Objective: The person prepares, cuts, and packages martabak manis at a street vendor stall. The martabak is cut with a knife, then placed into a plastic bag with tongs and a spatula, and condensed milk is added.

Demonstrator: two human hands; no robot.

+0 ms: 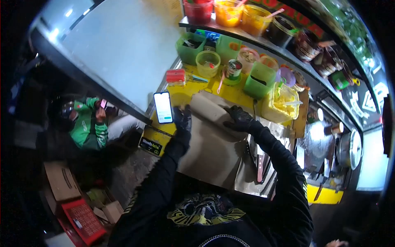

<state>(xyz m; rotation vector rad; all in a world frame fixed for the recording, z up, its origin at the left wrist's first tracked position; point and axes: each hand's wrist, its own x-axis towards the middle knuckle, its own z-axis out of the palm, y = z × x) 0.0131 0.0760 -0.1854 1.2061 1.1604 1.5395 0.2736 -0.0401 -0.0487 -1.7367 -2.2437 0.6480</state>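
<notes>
The brown paper sheet is being handled at the front of the yellow bench, lying flat across most of the working space, with its far edge being turned up into a fold near the hands. It is looking plain, matte and thin, creased along the raised flap and otherwise smooth; it is likely being easily torn or blown about.

The left hand, gloved in black, is being held at the sheet's left far edge with the fingers curled loosely; whether the paper is actually being pinched cannot be told. The right hand, also gloved, is being pressed down, mostly closed, on the folded flap, so the paper is being held there.

Several risks are being judged from this layout. The phone, lit and standing at the bench's left edge just beside the left hand, is being exposed to a knock from that wrist and could be sent off the side. The fold could be made crooked if the flap is being pulled harder on one side. A knife-like tool is lying just right of the sheet, near the right forearm, and could be brushed by the sleeve. Beyond the sheet, the open yellow tub and the green containers are being crowded close, so a wide sweep of the paper could be tipping them.
</notes>
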